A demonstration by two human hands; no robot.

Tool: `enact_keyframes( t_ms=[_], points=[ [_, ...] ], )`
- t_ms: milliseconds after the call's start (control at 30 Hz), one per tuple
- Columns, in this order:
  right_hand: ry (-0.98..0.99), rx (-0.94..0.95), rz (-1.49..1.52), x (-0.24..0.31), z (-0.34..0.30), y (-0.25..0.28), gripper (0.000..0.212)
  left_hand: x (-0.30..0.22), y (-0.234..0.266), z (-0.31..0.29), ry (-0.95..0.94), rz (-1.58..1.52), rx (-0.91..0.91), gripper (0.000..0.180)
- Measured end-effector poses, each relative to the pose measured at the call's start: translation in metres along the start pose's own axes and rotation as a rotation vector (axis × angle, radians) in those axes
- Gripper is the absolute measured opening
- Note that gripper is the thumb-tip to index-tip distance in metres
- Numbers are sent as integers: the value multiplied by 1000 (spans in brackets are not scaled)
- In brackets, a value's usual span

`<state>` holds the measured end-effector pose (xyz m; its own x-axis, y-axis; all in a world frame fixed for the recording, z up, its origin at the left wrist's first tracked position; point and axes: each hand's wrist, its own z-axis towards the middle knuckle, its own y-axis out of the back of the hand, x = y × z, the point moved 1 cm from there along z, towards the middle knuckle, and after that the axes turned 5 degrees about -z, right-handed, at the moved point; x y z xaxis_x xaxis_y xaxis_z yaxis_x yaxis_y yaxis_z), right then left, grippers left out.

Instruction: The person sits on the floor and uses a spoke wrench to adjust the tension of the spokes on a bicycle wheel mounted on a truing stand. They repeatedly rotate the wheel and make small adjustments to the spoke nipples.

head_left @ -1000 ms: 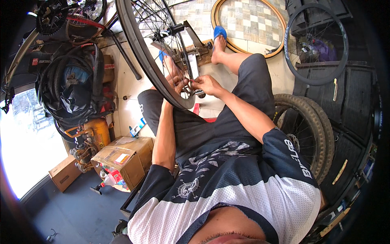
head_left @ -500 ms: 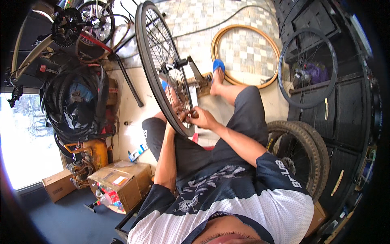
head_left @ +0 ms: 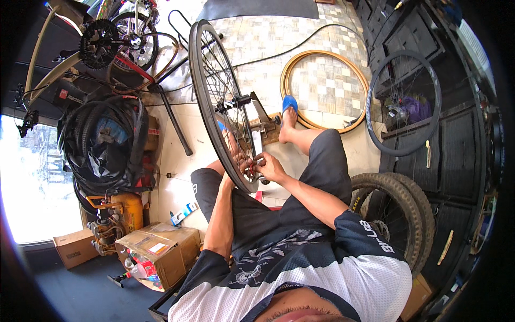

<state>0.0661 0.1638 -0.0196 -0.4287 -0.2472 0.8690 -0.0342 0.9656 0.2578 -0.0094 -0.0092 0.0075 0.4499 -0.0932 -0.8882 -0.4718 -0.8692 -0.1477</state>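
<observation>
Tiled floor [head_left: 257,40]; wheel [head_left: 236,102] just left of right grip [head_left: 272,168].

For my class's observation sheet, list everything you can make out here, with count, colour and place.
bicycle wheel: 1, black, front centre
wheel stand: 1, grey, beside that wheel
slim tyres: at least 2, tan, right of centre
cabinet: count unclear, black, right
second wheel: 1, dark grey, against the cabinet
knobbly tyres: 2, dark brown, right
tyre bundle: count unclear, black, left
air compressor: 1, yellow, left
cardboard boxes: at least 2, brown, lower left
crankset: 1, black, upper left
mat: 1, dark grey, top edge
sandals: 2, blue, on feet
left hand: 1, bare, partly behind wheel
right hand: 1, bare, wheel's near end
</observation>
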Motion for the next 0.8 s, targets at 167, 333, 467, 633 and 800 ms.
enact_keyframes(
  t_ms=[167, 333, 467, 633, 800],
  points=[
    [81, 56, 3, 2, 0, 7, 50, -4, -2, -2, 19, 28, -12, 29],
    [222, 50, 54, 15, -18, 5, 55, -29, -14, -10, -56, 308, -128, 35],
    [240, -89, -250, 43, -30, 2, 58, -28, -13, -15, -92, 457, -187, 35],
    [363, -172, -311, 36, -30, -7, 54, -8, 5, -8, -120, 366, -125, 38],
    [229, -4, -48, 27, -25, 4, 61, -11, 4, -7, -188, 468, 14, 45]
  ],
)
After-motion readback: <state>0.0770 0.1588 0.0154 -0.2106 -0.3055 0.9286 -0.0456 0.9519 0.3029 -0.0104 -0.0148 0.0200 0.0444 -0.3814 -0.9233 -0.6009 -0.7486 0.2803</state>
